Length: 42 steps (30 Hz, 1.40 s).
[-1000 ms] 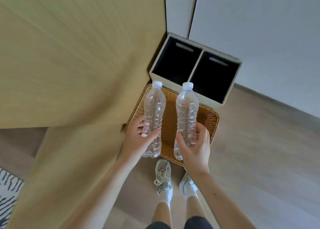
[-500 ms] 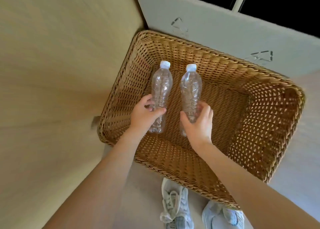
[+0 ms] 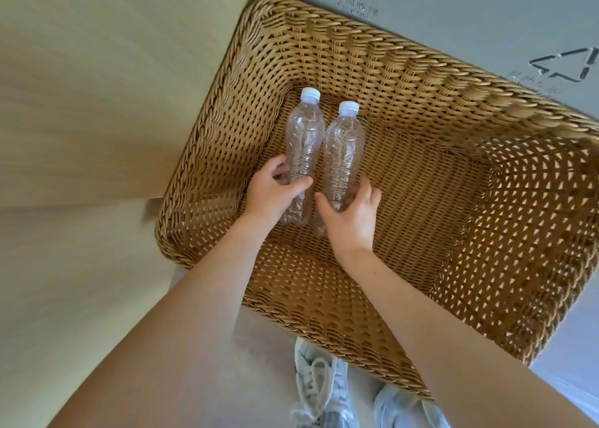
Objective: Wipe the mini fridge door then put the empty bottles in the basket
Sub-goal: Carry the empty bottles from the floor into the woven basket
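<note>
Two clear empty plastic bottles with white caps lie side by side inside a brown wicker basket (image 3: 372,57), caps pointing away from me. My left hand (image 3: 270,194) is wrapped around the lower half of the left bottle (image 3: 304,135). My right hand (image 3: 351,216) is wrapped around the lower half of the right bottle (image 3: 345,148). The bottles touch each other near the basket's left side and sit at or just above its woven bottom. The mini fridge is out of view.
A light wooden cabinet side (image 3: 97,103) stands tight against the basket's left rim. A grey bin with recycling marks (image 3: 453,12) backs the basket's far rim. My white sneakers (image 3: 321,392) stand on the floor just before the near rim.
Both hands have lowered the bottles from above the basket down into it. The bottles have come together until they touch. My head has come much closer to the basket.
</note>
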Motion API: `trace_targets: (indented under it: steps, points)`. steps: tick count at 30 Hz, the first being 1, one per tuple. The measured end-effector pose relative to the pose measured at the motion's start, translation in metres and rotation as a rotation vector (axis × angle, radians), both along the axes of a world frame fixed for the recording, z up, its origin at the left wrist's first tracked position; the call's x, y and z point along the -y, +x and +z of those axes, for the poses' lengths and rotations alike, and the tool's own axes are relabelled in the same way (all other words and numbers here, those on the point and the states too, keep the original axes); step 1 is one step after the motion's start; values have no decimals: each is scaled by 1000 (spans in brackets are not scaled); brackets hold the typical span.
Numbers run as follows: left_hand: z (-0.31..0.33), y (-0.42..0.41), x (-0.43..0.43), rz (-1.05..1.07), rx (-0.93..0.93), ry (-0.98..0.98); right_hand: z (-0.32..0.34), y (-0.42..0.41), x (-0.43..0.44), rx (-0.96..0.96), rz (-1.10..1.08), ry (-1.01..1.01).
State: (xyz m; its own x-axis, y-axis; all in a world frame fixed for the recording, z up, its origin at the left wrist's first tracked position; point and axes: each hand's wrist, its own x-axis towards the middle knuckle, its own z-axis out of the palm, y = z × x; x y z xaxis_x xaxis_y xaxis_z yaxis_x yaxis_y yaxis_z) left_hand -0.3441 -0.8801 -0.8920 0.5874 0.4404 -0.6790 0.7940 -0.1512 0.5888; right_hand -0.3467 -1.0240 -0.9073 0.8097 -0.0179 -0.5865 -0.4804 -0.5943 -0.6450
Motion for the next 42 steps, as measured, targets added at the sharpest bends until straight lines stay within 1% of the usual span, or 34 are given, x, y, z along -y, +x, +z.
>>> trace_targets:
  steps: [3, 5, 8, 10, 12, 17, 20, 23, 29, 33, 35, 38, 40, 42]
  points:
    - [-2, 0, -1, -73, 9, 56, -3, 0, -5, 16, 49, -91]
    - [0, -1, -1, -120, -3, 82, -1, 0, -5, 5, 83, -112]
    - [18, -3, 2, -162, -32, 152, 16, 0, 0, -8, 158, -156]
    - [45, -4, 6, -178, -22, 229, 38, 2, 8, -1, 210, -194]
    - [81, -4, 10, -194, 6, 272, 68, 6, 18, 6, 231, -182]
    - [188, 6, 22, -217, 86, 290, 165, 28, 42, 28, 268, -148]
    - [262, 14, 28, -244, 171, 303, 239, 45, 52, 92, 290, -152]
    - [350, 16, 36, -265, 250, 311, 332, 59, 62, 191, 310, -122]
    - [575, 8, 54, -359, 394, 403, 573, 72, 84, 383, 374, -103]
    - [711, -7, 61, -409, 534, 529, 714, 64, 95, 599, 434, -99]
    - [766, -19, 64, -443, 605, 605, 768, 56, 99, 705, 451, -103]
    - [831, -40, 63, -506, 712, 728, 834, 41, 101, 881, 443, -89]
    - [859, -57, 62, -543, 767, 779, 865, 25, 102, 947, 451, -111]
    - [876, -76, 61, -586, 779, 807, 882, 6, 103, 989, 479, -146]
